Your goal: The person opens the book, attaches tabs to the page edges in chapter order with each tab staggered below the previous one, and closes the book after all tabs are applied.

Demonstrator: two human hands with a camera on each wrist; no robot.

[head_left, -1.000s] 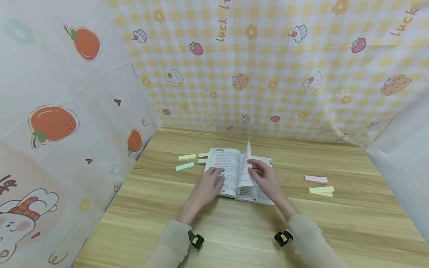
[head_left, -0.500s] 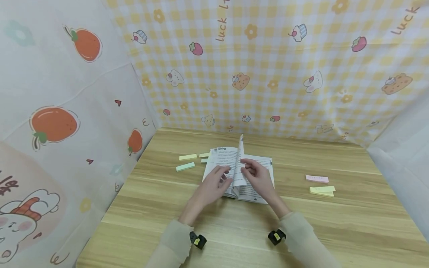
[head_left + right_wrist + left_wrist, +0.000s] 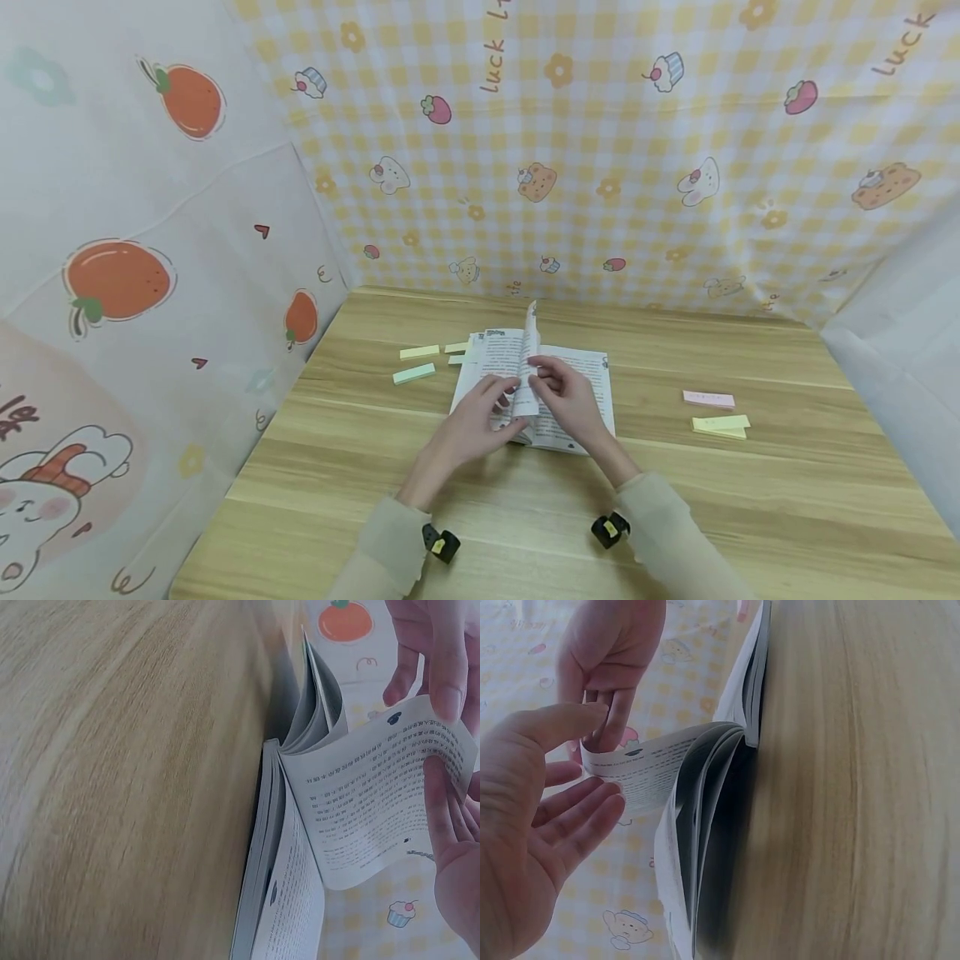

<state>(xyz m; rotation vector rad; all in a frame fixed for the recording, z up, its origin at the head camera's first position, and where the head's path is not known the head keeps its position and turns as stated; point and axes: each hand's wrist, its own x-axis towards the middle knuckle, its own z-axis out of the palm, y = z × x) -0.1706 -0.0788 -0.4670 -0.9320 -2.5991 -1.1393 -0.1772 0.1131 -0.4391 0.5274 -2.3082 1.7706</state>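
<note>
An open book [image 3: 573,367] with printed white pages lies on the wooden table. One page [image 3: 529,367] stands up from its middle, curling toward the left. My right hand [image 3: 566,400] pinches that page by its outer edge; in the right wrist view, the same hand [image 3: 461,847] has a fingertip against the print. Over the book's left side, my left hand [image 3: 472,425] is close to the raised page. The left wrist view shows this hand [image 3: 532,825] with thumb and fingers spread apart around the page's edge; whether they touch it is hard to tell.
Left of the book lie a yellow sticky-note strip [image 3: 419,352] and a green one [image 3: 414,373]. More strips stick out from the book's left edge [image 3: 456,347]. On the right are a pink strip [image 3: 708,400] and yellow strips [image 3: 720,426]. A patterned cloth [image 3: 540,225] hangs behind.
My right hand has moved left with the raised page, swinging it from the right toward the left. My left hand has lifted from the left page and shifted right toward the raised one.
</note>
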